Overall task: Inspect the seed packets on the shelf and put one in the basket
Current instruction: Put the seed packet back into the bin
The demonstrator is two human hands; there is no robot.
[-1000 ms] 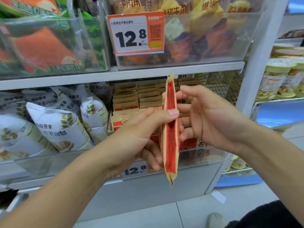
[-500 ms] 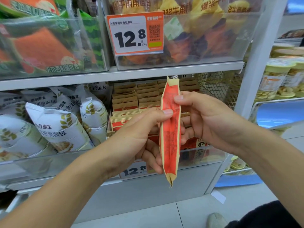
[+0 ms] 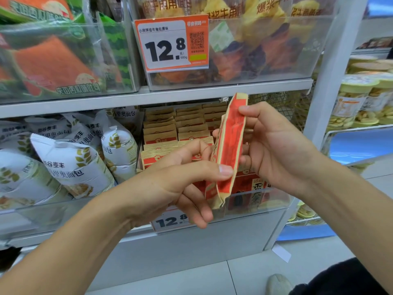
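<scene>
One seed packet point(image 3: 228, 150), red with tan edges, is held nearly edge-on and upright in the air in front of the middle shelf point(image 3: 148, 96), clear of the shelf's front edge and of the stock behind it. The left hand point(image 3: 180, 177) pinches the packet's lower part, thumb tip pressed on the near face low down, the other fingers curled behind and below it. The right hand point(image 3: 274, 150) grips the upper part, thumb on the near face close to the top edge, fingers wrapped behind. Both forearms come up from the bottom corners, with open room between them above the floor. Behind the packet, a clear bin point(image 3: 255, 201) at the shelf's right end holds rows of like packets point(image 3: 170, 133), too many and too overlapped to count. Left of it lie white bread bags point(image 3: 72, 167), at least four. Two price tags reading 12.8 show, one point(image 3: 172, 43) above and one point(image 3: 170, 220) below. The basket is out of sight.
</scene>
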